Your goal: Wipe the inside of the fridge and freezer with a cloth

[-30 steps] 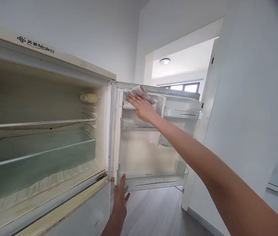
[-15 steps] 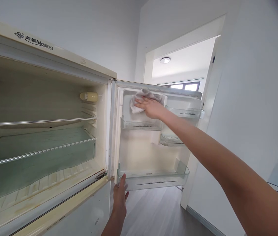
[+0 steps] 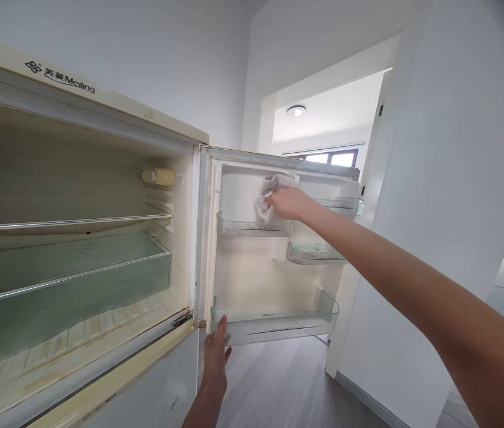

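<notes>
A cream fridge stands with its upper door (image 3: 243, 273) swung wide to the right. My right hand (image 3: 288, 203) presses a crumpled white cloth (image 3: 266, 196) against the inner door panel, just above the top clear door bin (image 3: 252, 227). My fingers are closed over the cloth. My left hand (image 3: 215, 356) rests with fingers stretched out against the bottom edge of the door, below the lowest door bin (image 3: 279, 324).
The fridge cavity (image 3: 69, 238) holds glass shelves and a pale thermostat knob (image 3: 158, 176). A second door bin (image 3: 314, 252) sits mid-right on the door. Behind the door is a doorway (image 3: 323, 131) with a ceiling lamp; a white wall (image 3: 448, 178) on the right; grey wood floor (image 3: 287, 386) below.
My right hand has slid the cloth rightward and down across the top of the inner door panel, bunching it up. My left hand has stayed at the door's bottom edge.
</notes>
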Action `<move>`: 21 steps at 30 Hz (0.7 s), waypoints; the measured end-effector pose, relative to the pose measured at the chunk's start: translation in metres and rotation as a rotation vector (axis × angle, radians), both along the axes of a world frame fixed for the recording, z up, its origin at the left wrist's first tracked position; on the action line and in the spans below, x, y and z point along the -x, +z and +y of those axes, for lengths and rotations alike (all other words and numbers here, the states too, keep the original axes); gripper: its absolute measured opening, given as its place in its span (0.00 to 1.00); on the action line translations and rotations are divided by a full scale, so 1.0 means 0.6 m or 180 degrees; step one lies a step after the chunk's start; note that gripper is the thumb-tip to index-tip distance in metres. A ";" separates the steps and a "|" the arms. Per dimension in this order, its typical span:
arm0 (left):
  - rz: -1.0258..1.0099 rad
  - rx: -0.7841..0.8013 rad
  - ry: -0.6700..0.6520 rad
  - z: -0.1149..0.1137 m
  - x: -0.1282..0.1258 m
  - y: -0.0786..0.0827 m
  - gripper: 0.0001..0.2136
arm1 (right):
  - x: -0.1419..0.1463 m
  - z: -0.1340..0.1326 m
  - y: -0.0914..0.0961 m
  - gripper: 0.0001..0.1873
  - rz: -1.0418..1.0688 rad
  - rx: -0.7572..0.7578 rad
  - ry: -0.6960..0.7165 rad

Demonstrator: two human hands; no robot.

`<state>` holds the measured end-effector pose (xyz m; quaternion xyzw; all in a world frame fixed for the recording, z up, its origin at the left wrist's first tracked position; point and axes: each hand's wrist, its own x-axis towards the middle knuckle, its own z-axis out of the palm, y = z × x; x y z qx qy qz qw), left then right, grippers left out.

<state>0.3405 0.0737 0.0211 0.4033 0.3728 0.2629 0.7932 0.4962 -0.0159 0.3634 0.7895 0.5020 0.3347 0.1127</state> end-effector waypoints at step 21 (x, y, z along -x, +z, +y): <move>-0.0024 -0.0021 -0.0067 0.011 -0.003 -0.010 0.35 | 0.044 -0.001 -0.026 0.24 0.0629 -0.0083 -0.0612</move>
